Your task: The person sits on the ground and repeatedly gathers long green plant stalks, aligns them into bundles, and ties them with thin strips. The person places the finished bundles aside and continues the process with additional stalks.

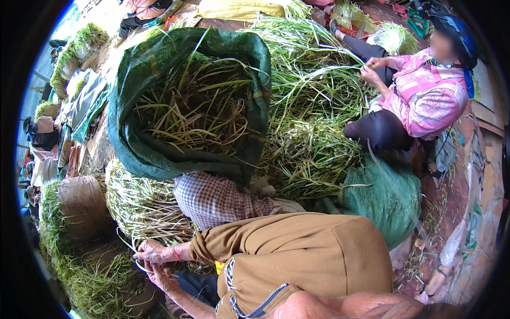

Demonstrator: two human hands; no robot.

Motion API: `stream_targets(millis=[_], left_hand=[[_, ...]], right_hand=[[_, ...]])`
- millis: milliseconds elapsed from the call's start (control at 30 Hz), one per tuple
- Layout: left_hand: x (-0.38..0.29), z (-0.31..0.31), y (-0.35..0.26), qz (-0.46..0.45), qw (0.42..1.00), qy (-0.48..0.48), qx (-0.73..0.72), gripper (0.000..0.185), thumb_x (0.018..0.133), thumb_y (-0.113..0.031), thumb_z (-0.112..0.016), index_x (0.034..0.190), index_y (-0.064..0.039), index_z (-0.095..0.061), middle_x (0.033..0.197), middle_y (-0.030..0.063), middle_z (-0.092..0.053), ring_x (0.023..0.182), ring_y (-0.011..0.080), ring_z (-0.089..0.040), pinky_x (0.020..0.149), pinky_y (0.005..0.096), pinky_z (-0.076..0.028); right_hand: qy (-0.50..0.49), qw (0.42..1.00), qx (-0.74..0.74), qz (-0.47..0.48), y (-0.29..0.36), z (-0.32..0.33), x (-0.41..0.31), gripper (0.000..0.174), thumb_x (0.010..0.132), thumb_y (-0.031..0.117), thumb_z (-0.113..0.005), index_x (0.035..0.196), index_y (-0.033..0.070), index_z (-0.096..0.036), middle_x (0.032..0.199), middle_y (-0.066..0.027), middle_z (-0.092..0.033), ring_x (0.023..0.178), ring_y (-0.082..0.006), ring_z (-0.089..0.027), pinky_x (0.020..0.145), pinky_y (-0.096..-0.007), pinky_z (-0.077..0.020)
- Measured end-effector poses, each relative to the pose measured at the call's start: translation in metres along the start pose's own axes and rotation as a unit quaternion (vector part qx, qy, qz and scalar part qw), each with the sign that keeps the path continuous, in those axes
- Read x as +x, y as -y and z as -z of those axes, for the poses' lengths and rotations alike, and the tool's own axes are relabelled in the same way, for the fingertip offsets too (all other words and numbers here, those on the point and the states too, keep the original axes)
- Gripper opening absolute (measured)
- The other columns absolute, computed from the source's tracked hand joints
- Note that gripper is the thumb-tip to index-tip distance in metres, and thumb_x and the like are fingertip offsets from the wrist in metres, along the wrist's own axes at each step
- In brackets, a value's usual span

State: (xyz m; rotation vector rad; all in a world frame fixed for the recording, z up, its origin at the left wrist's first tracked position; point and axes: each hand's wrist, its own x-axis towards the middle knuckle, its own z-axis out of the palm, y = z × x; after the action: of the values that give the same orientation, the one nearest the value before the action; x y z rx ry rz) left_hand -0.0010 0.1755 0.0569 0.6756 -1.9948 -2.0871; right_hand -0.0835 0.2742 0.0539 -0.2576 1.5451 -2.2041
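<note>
My right hand (150, 252), with a red string at the wrist, pinches a thin pale stalk (139, 264) of a chive-like leafy vegetable. My left hand (162, 277) sits just below it, fingers bent around the same stalk. Both hands are close together in front of my brown sleeve (279, 239). Beside them lies a heap of cut stalks (149, 203), pale ends toward me. Further left are bundled greens (91, 275), partly in shade.
A large green mesh sack (139, 159) holds loose, wilted leaves (199, 115). A checked cloth (219, 197) lies against it. More stalks (310, 139) spread toward a seated co-worker in pink (426, 95), who handles stalks. A full green net bag (382, 199) stands behind my arm.
</note>
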Motion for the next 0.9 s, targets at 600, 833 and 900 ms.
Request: stream_targets(millis=[600,833,900], left_hand=[[0.057,0.129,-0.077,-0.004,0.936,-0.306,-0.175,0.017,0.099,-0.028,-0.057,0.1,-0.012,-0.06,0.072,-0.0042,-0.05,0.045,0.0051,-0.033,0.038,0.0204,-0.025],[0.033,0.271,-0.113,-0.118,0.895,-0.372,-0.218,0.032,0.103,-0.036,-0.048,0.081,-0.013,-0.054,0.062,-0.0048,-0.043,0.041,0.0073,-0.031,0.032,0.0223,-0.024],[-0.007,0.314,-0.128,-0.15,0.887,-0.38,-0.216,0.035,0.104,-0.037,-0.045,0.082,-0.012,-0.055,0.062,-0.0041,-0.043,0.041,0.0078,-0.03,0.032,0.0231,-0.024]], right_hand=[[0.282,0.958,-0.042,0.044,-0.024,-0.023,-0.006,0.016,0.094,0.017,-0.056,0.093,0.008,-0.07,0.064,-0.0009,-0.058,0.052,-0.0075,-0.051,0.047,-0.0264,-0.0383],[0.062,0.982,-0.176,0.013,-0.096,0.012,0.021,0.028,0.085,0.032,-0.061,0.078,0.005,-0.067,0.068,-0.0118,-0.063,0.06,-0.0208,-0.056,0.062,-0.0389,-0.0472],[0.026,0.955,-0.272,-0.112,-0.118,0.029,0.017,0.031,0.083,0.034,-0.063,0.079,0.003,-0.068,0.07,-0.0143,-0.066,0.062,-0.0255,-0.06,0.062,-0.0389,-0.0486]])
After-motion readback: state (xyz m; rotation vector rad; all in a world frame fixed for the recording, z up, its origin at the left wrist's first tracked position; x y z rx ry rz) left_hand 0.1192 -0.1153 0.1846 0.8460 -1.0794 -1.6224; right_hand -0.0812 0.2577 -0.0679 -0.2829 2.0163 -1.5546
